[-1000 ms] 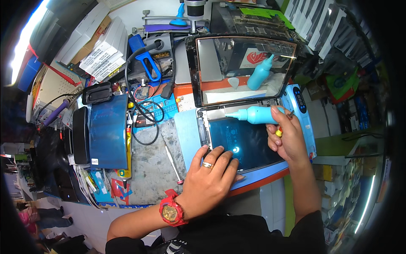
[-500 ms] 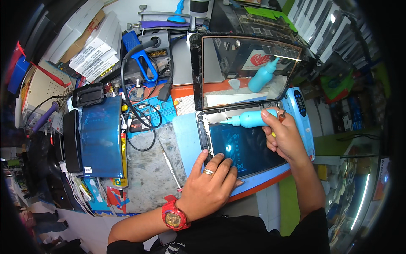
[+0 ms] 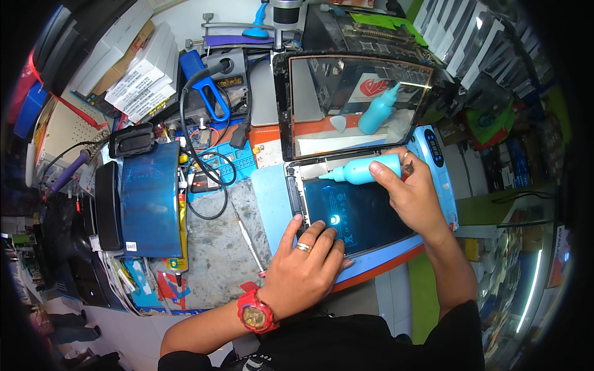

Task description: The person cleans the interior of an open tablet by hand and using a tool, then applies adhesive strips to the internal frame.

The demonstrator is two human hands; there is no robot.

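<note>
1. Right hand (image 3: 411, 191) is wrapped round the bottle (image 3: 362, 171), tip pointing left over the opened tablet (image 3: 371, 213).
2. Left hand (image 3: 309, 263) is palm-down, fingers a bit spread, fingertips on the tablet's near-left corner.
3. Tablet's lying on a blue pad (image 3: 271, 201), glass panel (image 3: 352, 105) propped up behind it.

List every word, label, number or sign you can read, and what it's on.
I won't copy wording; print stands here:
Label on blue panel: short, legible.
White boxes: rows of print, too small.
Tablet: faint print and symbols, too small.
Display: lit characters, too small.
Raised glass: red sign reflected, lettering unclear.
Black shirt: white print, cut off.
</note>
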